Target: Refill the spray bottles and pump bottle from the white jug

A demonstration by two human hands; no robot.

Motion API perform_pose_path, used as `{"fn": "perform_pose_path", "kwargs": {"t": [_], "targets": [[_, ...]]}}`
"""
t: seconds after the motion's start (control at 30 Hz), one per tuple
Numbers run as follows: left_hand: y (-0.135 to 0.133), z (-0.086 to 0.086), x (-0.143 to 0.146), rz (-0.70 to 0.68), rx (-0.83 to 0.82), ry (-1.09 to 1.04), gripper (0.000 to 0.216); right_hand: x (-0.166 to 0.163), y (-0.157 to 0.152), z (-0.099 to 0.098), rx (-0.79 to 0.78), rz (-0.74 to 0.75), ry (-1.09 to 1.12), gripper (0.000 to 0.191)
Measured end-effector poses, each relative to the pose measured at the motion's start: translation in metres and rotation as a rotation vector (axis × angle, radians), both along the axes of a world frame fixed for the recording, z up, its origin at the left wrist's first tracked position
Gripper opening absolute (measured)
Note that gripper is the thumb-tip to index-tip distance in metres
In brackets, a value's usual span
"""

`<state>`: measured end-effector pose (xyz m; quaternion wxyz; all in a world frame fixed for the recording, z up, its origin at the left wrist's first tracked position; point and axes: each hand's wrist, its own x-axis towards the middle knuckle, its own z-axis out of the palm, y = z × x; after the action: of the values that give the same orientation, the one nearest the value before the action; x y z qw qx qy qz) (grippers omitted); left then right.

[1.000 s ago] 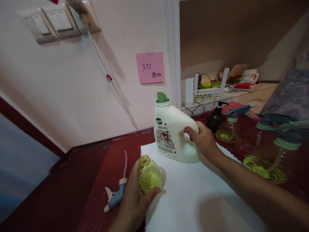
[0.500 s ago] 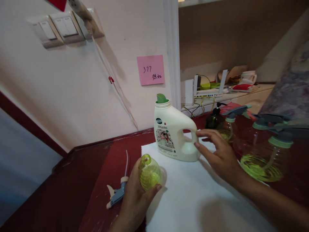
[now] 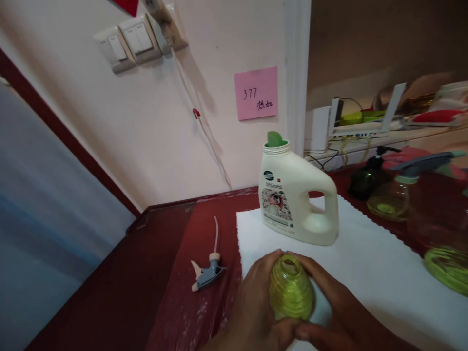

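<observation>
A ribbed yellow-green spray bottle (image 3: 292, 292), its neck uncovered, is held between my two hands near the bottom of the view. My left hand (image 3: 252, 307) wraps its left side, and my right hand (image 3: 332, 302) closes round its right side. Beyond them a cream detergent jug (image 3: 292, 200) with a green spout stands upright on a white cloth (image 3: 369, 258). Left of my hands, a blue-grey trigger sprayer head (image 3: 208, 273) with its thin tube lies on the dark red table (image 3: 175, 297).
Several spray bottles stand at the right, among them a clear one (image 3: 395, 197); a dark pump bottle (image 3: 369, 175) is beside it. A white router (image 3: 360, 130) sits on the shelf behind. The wall carries a pink note (image 3: 256, 92) and a hanging cord (image 3: 206, 131).
My right hand has left the jug's handle and come to the bottle, which both hands now hold. The bottle has moved right and closer to me. The view has turned left.
</observation>
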<state>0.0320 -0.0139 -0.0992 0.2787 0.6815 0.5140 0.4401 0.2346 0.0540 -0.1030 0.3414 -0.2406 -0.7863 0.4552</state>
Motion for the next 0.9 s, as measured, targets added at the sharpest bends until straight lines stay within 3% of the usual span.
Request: {"fn": "perform_pose_path", "kwargs": {"t": [0.2,0.4,0.5,0.6,0.67,0.8,0.9], "targets": [[-0.003,0.006,0.005,0.041,-0.066,0.069,0.096,-0.006,0.0,-0.011,-0.076,0.024,-0.015,0.086],[-0.002,0.014,0.008,0.042,-0.114,0.107,0.106,-0.009,0.0,-0.009,-0.108,-0.058,-0.014,0.076],[0.001,0.02,0.008,0.02,-0.141,0.14,0.122,-0.011,0.0,-0.012,-0.08,-0.101,0.013,0.074],[-0.001,0.036,0.002,0.022,-0.217,0.207,0.137,-0.011,0.0,-0.015,-0.019,-0.117,0.036,0.071],[-0.005,0.052,-0.005,0.043,-0.274,0.272,0.126,-0.009,0.0,-0.017,0.034,-0.121,0.037,0.07],[-0.011,0.081,-0.027,0.107,-0.319,0.399,0.076,-0.006,-0.002,-0.018,0.058,-0.118,0.0,0.074],[-0.01,0.09,-0.045,0.157,-0.319,0.492,0.063,-0.006,-0.004,-0.016,0.053,-0.111,-0.024,0.075]]}}
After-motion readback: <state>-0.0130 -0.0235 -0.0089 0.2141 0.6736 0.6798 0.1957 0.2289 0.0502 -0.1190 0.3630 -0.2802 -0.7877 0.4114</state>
